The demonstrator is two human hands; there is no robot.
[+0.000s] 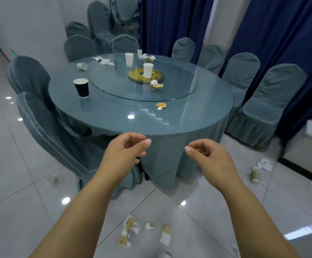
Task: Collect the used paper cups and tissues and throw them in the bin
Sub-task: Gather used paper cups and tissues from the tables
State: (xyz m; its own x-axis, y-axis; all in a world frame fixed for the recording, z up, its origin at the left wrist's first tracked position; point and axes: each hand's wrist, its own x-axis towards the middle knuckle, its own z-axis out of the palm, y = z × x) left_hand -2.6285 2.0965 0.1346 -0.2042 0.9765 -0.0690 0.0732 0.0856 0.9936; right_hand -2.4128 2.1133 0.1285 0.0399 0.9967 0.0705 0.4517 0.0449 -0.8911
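My left hand (126,151) and my right hand (207,155) hover in front of the round glass-topped table (114,112), fingers loosely curled, holding nothing. On the table stand a black paper cup (81,88) and white paper cups (148,70) (129,59) (139,52); another white cup (82,66) lies on its side. Crumpled stained tissues (161,105) (156,83) (103,60) (146,57) lie scattered on the glass. More stained tissues (130,229) (166,234) litter the floor below my arms. A brown cup (254,176) and tissues (265,164) lie on the floor at right.
Chairs in grey-green covers (45,116) (259,108) ring the table, with more stacked at the back. Blue curtains (272,30) hang behind. A glass turntable (179,86) with a gold centre sits mid-table. A counter edge (304,146) stands at right. No bin is in view.
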